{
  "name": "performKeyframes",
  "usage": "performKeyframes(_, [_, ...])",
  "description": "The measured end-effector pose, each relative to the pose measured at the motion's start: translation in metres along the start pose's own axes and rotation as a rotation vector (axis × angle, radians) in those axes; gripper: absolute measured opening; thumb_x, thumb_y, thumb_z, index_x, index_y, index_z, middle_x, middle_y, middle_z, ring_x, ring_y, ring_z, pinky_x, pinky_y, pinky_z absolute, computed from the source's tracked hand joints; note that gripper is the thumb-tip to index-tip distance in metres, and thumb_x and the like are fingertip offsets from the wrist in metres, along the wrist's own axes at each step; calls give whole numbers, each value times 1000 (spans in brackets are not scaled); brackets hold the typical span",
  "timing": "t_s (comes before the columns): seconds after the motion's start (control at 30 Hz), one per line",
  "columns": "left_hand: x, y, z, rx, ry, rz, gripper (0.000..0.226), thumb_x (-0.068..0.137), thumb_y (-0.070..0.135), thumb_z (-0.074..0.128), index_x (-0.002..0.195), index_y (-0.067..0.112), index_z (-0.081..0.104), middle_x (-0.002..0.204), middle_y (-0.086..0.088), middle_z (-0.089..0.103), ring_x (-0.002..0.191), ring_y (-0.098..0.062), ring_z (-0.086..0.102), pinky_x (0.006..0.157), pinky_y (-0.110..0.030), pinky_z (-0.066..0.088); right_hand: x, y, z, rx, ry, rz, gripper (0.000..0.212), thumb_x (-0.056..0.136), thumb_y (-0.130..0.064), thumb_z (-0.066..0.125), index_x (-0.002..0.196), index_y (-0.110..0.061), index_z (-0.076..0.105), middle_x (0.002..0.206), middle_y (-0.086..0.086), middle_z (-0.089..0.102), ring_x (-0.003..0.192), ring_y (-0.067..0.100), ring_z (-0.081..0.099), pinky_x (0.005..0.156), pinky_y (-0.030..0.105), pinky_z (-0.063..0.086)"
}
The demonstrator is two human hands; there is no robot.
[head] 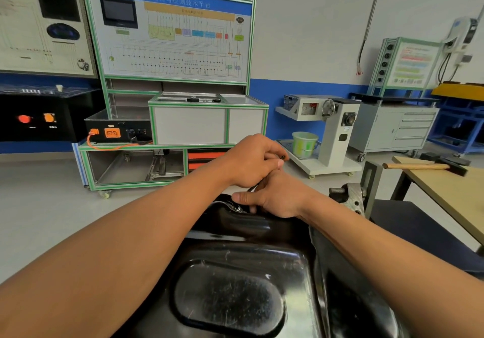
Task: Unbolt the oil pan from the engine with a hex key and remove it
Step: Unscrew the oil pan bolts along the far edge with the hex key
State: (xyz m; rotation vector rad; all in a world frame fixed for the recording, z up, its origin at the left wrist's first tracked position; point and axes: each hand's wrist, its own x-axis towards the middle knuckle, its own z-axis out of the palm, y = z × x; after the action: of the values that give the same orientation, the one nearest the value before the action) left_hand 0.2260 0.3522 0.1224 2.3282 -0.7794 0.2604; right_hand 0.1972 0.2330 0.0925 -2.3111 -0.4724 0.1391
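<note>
The glossy black oil pan fills the lower middle of the head view, bottom side up on the engine. A bolt head shows on its far flange. My left hand grips the upper arm of a black hex key, whose tip pokes out past my fingers. My right hand sits just below it at the far rim of the pan, fingers curled round the key's lower shaft, thumb stretched left over the flange. The key's working end is hidden under my right hand.
Part of the grey engine block and a threaded stud stick out right of my hands. A wooden workbench with a hammer stands at right. Training panels on wheeled frames, an engine stand and a green bucket are beyond.
</note>
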Motion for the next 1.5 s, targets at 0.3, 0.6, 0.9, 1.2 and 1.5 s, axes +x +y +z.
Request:
performKeyframes(0.3, [-1, 3, 3, -20, -40, 17, 28, 97, 13, 61, 124, 13, 69, 116, 0, 73, 110, -5, 65, 93, -11, 46, -5, 0, 1, -134, 109, -23, 75, 78, -46, 81, 139, -15, 49, 134, 4, 58, 122, 21, 55, 106, 35, 45])
performKeyframes(0.6, [-1, 6, 0, -57, -34, -61, 23, 99, 8, 55, 120, 7, 65, 87, 2, 74, 78, -18, 70, 67, -20, 55, -8, -3, -1, -271, 90, 118, 69, 75, -65, 74, 115, -11, 58, 110, 1, 61, 94, 17, 60, 77, 30, 48])
performKeyframes(0.9, [-50, -35, -88, -194, -42, -695, 12, 98, 10, 61, 93, 0, 65, 69, -8, 75, 52, -12, 69, 42, -19, 52, -3, -12, 1, -179, 38, -98, 28, 80, -41, 81, 97, -18, 78, 68, -18, 59, 63, -3, 54, 61, 16, 40])
performKeyframes(1.2, [-64, -30, -101, -57, -262, -898, 20, 100, 25, 59, 96, 5, 63, 78, -5, 78, 58, -11, 71, 45, -18, 45, 11, -32, 5, -40, -226, -141, 32, 97, -30, 64, 72, -11, 63, 45, -14, 48, 40, -1, 43, 49, 16, 37])
performKeyframes(1.5, [-43, -22, -81, -328, 335, -391, 18, 99, 5, 56, 109, -8, 65, 73, -10, 69, 41, -4, 58, 41, -17, 48, 33, -63, 15, -6, -226, -185, 31, 97, -20, 64, 81, 6, 69, 61, 0, 64, 37, 2, 43, 38, 11, 32])
